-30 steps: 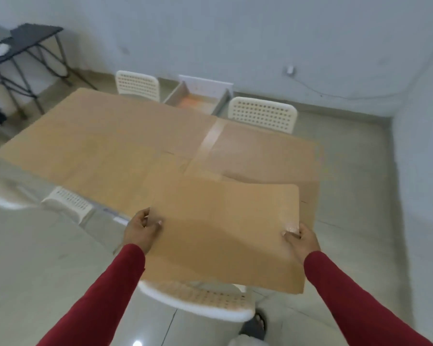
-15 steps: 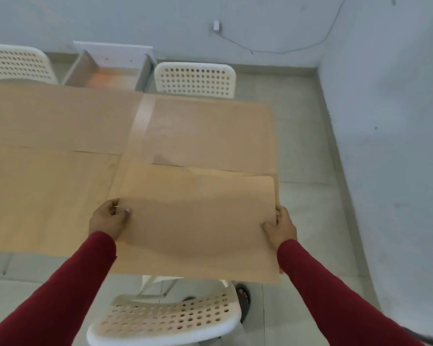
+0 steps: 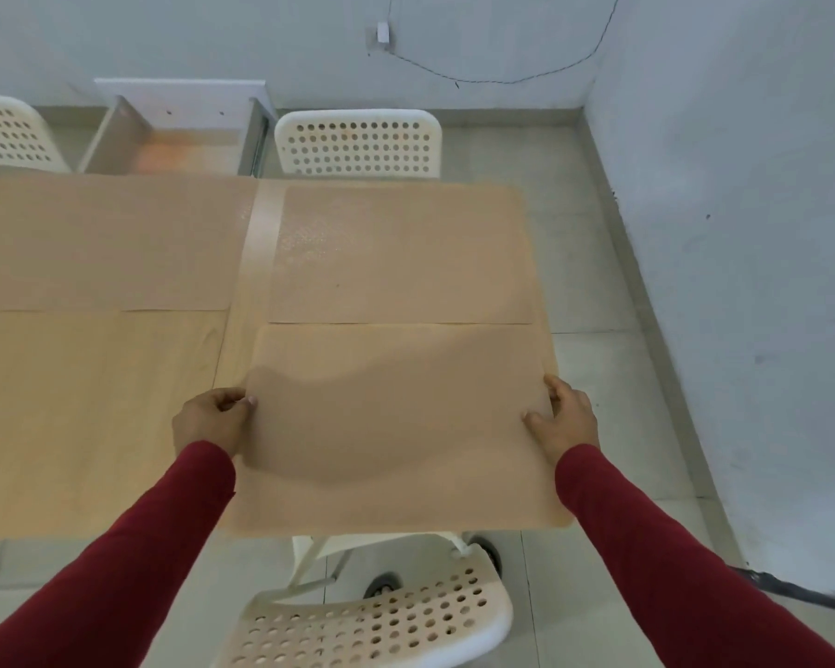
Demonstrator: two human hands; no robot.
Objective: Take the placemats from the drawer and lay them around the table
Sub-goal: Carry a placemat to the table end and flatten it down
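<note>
A tan placemat (image 3: 396, 421) lies at the near right corner of the table (image 3: 261, 224), its near edge hanging a little past the table edge. My left hand (image 3: 210, 419) pinches its left edge and my right hand (image 3: 562, 417) grips its right edge. Another placemat (image 3: 401, 255) lies flat just beyond it at the far right. More placemats (image 3: 102, 243) cover the left part of the table. The open drawer (image 3: 179, 142) stands on the floor behind the table with an orange-tan bottom showing.
White perforated chairs stand around the table: one at the near side (image 3: 377, 614) below my arms, one at the far right (image 3: 360, 142), one at the far left (image 3: 8, 132). A wall (image 3: 743, 233) runs close along the right. A black cable (image 3: 791, 590) lies on the floor.
I have moved in over the table corner and lowered the held placemat from the air onto the table. Both hands keep their hold on its side edges.
</note>
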